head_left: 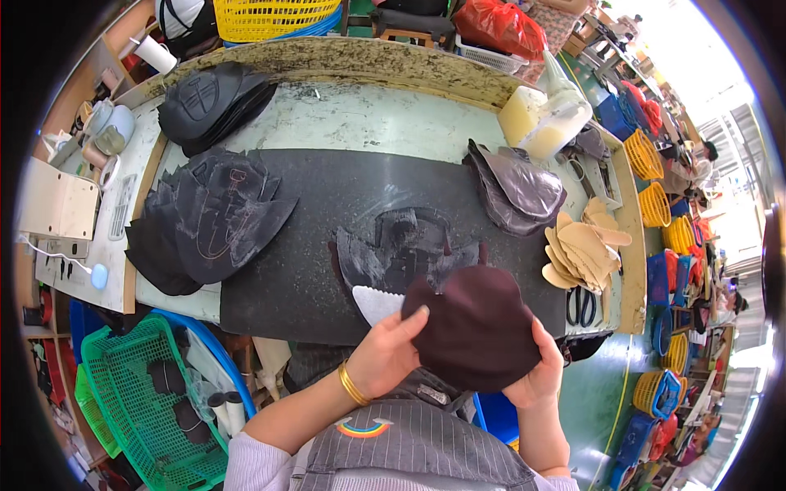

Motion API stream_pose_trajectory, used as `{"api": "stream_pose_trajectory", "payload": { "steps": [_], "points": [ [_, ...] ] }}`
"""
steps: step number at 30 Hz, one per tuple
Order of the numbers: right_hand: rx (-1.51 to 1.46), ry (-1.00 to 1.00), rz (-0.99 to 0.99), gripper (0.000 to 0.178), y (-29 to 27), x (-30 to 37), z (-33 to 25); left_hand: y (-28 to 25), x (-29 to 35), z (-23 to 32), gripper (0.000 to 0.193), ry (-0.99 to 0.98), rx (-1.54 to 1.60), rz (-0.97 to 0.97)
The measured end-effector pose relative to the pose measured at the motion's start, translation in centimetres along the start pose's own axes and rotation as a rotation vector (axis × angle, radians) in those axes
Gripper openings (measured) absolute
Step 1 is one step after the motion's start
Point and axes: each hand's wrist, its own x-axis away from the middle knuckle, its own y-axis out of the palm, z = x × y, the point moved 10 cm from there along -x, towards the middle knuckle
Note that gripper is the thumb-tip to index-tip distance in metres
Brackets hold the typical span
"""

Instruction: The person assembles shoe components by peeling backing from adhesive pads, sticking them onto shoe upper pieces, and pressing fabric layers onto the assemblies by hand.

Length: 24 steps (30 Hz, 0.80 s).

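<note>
Above the near edge of the black mat [327,176], I hold a rounded dark brown fabric piece [475,331] by its sides. My left hand [385,352] pinches its left edge with the thumb on top. My right hand [536,368] grips its right edge, the fingers partly hidden underneath. Just beyond it a black cut upper piece [401,245] with whitish smears lies flat on the mat. A white piece with a zigzag edge [377,303] sits at its near left, partly covered by the brown piece and my left hand.
Stacks of black cut pieces [217,209] and smooth black pieces [213,102] lie left. Right are dark shiny pieces [520,188], tan insole-shaped pieces [581,250], black-handled scissors [581,307] and a yellowish container [528,119]. A raised wooden rim [360,61] borders the table; a green basket [135,393] stands below left.
</note>
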Motion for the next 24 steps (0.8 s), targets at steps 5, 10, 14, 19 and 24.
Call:
{"api": "stream_pose_trajectory", "payload": {
  "steps": [5, 10, 14, 19, 24],
  "points": [
    [0.191, 0.01, 0.242, 0.037, -3.8, -2.3, 0.2, -3.6, 1.0, 4.6, 0.013, 0.45, -0.364, 0.269],
    [0.691, -0.253, 0.135, 0.019, 0.5, -7.0, -2.4, -2.8, 2.2, 11.4, 0.013, 0.783, -0.577, 0.394],
    [1.085, -0.222, 0.156, 0.018, -1.3, -9.3, -1.1, -6.5, 2.4, 11.7, 0.012, 0.789, -0.843, 0.558],
    [1.138, -0.187, 0.176, 0.02, -3.3, -9.2, 0.1, -6.4, 3.3, 11.6, 0.016, 0.699, -0.961, 0.712],
    [1.215, -0.206, 0.119, 0.022, -2.4, -9.4, 0.0, -7.6, 3.4, 11.7, 0.026, 0.756, -1.074, 0.702]
  ]
}}
